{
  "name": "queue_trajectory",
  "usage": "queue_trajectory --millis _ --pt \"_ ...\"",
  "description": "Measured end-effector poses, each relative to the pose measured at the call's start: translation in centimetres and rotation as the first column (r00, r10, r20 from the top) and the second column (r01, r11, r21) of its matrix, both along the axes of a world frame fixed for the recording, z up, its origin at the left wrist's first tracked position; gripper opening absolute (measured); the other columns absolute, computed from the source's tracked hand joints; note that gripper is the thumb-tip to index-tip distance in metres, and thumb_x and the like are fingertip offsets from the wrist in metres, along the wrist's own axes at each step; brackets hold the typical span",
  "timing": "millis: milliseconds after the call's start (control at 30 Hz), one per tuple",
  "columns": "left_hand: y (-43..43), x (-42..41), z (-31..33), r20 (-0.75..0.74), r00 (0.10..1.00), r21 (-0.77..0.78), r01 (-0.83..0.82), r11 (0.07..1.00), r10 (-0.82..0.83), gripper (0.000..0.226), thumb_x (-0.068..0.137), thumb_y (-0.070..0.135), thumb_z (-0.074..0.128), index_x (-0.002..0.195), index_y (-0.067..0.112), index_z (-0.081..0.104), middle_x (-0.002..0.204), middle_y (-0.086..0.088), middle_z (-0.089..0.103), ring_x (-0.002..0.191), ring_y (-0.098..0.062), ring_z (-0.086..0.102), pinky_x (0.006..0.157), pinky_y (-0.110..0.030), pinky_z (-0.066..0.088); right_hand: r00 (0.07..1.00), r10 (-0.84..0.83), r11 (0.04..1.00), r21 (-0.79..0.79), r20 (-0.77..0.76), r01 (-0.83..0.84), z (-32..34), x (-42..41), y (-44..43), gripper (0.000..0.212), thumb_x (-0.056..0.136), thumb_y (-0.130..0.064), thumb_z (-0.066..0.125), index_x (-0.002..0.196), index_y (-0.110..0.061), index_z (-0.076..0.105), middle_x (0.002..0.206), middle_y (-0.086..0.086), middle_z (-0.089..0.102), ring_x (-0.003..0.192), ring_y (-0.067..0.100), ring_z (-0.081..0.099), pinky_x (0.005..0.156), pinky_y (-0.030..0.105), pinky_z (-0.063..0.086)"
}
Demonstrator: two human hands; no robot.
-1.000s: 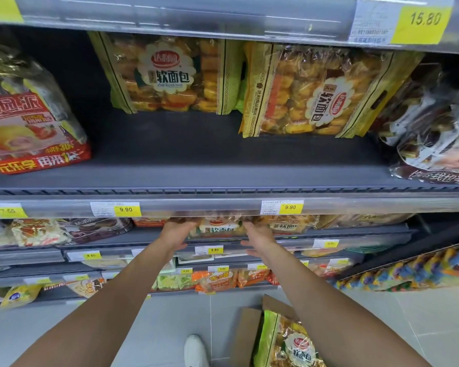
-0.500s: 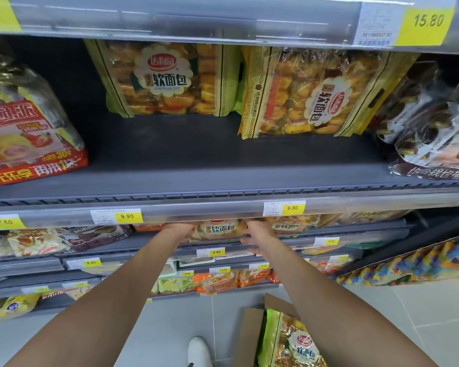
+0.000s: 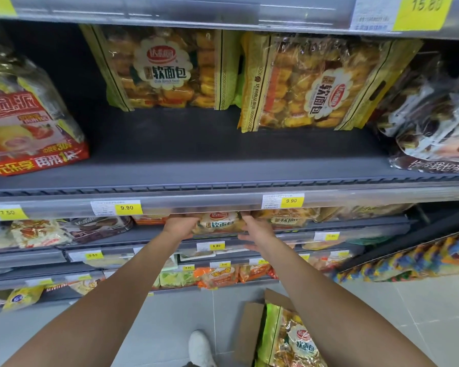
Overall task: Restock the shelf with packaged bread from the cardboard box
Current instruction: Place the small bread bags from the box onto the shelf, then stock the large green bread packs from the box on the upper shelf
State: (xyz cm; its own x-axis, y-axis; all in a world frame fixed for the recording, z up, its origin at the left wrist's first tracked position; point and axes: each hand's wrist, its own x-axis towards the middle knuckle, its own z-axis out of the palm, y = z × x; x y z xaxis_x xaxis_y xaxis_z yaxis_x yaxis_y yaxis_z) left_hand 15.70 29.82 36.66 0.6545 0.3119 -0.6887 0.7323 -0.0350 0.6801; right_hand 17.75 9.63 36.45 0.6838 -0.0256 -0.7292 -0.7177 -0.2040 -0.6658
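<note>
Bread pack held between both hands on the shelf

The bread pack (image 3: 219, 223) lies under the price rail (image 3: 196, 205), long axis left-to-right, straight ahead and equally near each hand. The left hand (image 3: 180, 228) curls round its left end; the right hand (image 3: 257, 231) touches the right end, fingers spread (no firm grip, I judge). The cardboard box (image 3: 251, 329) sits on the floor.

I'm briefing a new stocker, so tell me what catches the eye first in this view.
Two large yellow-green clear bags of soft bread stand at the back of the dark grey upper shelf. Just below, the left hand grips one end of a small clear pack of bread while the right hand spreads its fingers at the other. An open brown cardboard box holding another bread bag sits on the floor.
</note>
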Motion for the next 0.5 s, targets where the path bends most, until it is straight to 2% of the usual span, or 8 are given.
queue_trajectory --millis 100,167,200,233,300,367,433,500 --pt "-1.2 -1.2 0.8 0.094 0.995 0.02 -0.034 0.999 0.032 0.026 0.09 0.023 0.073 0.101 0.003 0.061 0.087 -0.006 0.06 0.086 -0.02 0.059 0.092 -0.032 0.054 0.998 0.059 0.998 -0.001 0.02 -0.059 0.4 -1.4 -1.0 0.04 0.095 -0.057 0.052 0.118 -0.024 0.052 0.129 -0.002 0.061 0.1 0.016 0.067 0.082 0.036 0.055" --pt "-2.2 -2.4 1.4 0.163 0.986 0.034 -0.029 0.999 0.023 0.038 0.091 0.028 0.073 0.115 0.005 0.055 0.088 -0.002 0.056 0.089 -0.021 0.058 0.094 -0.032 0.049 0.994 0.1 0.995 0.0 0.037 -0.1 0.3 -2.7 -2.1 0.052 0.093 -0.063 0.052 0.127 -0.024 0.053 0.131 -0.001 0.06 0.105 0.018 0.066 0.078 0.035 0.053" --pt "-2.5 -3.0 0.9 0.174 0.985 0.061 -0.001 0.998 -0.01 0.053 0.091 0.031 0.073 0.13 0.005 0.049 0.099 -0.002 0.059 0.102 -0.025 0.06 0.101 -0.036 0.047 0.992 0.114 0.993 -0.002 0.049 -0.114 0.1 -3.4 -2.9 0.055 0.092 -0.064 0.052 0.129 -0.023 0.054 0.13 0.0 0.06 0.108 0.02 0.064 0.083 0.037 0.053" --pt "-3.2 -4.0 1.4 0.188 0.981 0.113 0.032 0.993 -0.052 0.071 0.09 0.037 0.073 0.144 0.005 0.04 0.118 -0.005 0.059 0.12 -0.03 0.056 0.108 -0.04 0.043 0.988 0.14 0.99 -0.026 0.061 -0.139 -0.3 -4.1 -3.8 0.057 0.091 -0.065 0.052 0.127 -0.022 0.056 0.127 0.002 0.061 0.111 0.021 0.063 0.09 0.04 0.053" --pt "-4.6 -5.8 1.1 0.181 0.978 0.207 0.063 0.976 -0.101 0.09 0.088 0.043 0.073 0.155 0.007 0.025 0.154 -0.01 0.042 0.143 -0.033 0.038 0.113 -0.043 0.035 0.978 0.186 0.981 -0.081 0.095 -0.178 -0.6 -5.9 -5.8 0.068 0.086 -0.071 0.054 0.128 -0.019 0.058 0.13 0.003 0.06 0.119 0.024 0.06 0.103 0.046 0.048" --pt "-6.3 -7.7 0.0 0.197 0.973 0.232 0.076 0.97 -0.124 0.092 0.087 0.043 0.074 0.156 0.008 0.024 0.16 -0.011 0.032 0.145 -0.033 0.035 0.111 -0.041 0.036 0.966 0.219 0.971 -0.122 0.138 -0.203 -0.7 -7.8 -8.1 0.084 0.077 -0.079 0.056 0.136 -0.019 0.057 0.135 -0.005 0.055 0.123 0.018 0.054 0.109 0.043 0.043" --pt "-8.4 -9.6 -0.8 0.174 0.974 0.218 0.103 0.971 -0.142 0.106 0.081 0.05 0.078 0.159 0.013 0.016 0.159 -0.009 0.033 0.144 -0.031 0.036 0.112 -0.042 0.038 0.954 0.255 0.959 -0.165 0.16 -0.229 -1.3 -9.6 -10.7 0.101 0.065 -0.09 0.052 0.141 -0.023 0.054 0.142 -0.01 0.051 0.125 0.016 0.052 0.109 0.037 0.04" --pt "-10.8 -11.3 -1.2 0.172 0.971 0.179 0.138 0.974 -0.169 0.122 0.07 0.058 0.082 0.159 0.014 0.013 0.152 -0.003 0.039 0.141 -0.028 0.042 0.11 -0.04 0.04 0.943 0.3 0.939 -0.221 0.145 -0.264 -1.4 -11.6 -13.5 0.095 0.076 -0.082 0.052 0.149 -0.022 0.043 0.149 -0.004 0.047 0.135 0.023 0.048 0.108 0.033 0.038"
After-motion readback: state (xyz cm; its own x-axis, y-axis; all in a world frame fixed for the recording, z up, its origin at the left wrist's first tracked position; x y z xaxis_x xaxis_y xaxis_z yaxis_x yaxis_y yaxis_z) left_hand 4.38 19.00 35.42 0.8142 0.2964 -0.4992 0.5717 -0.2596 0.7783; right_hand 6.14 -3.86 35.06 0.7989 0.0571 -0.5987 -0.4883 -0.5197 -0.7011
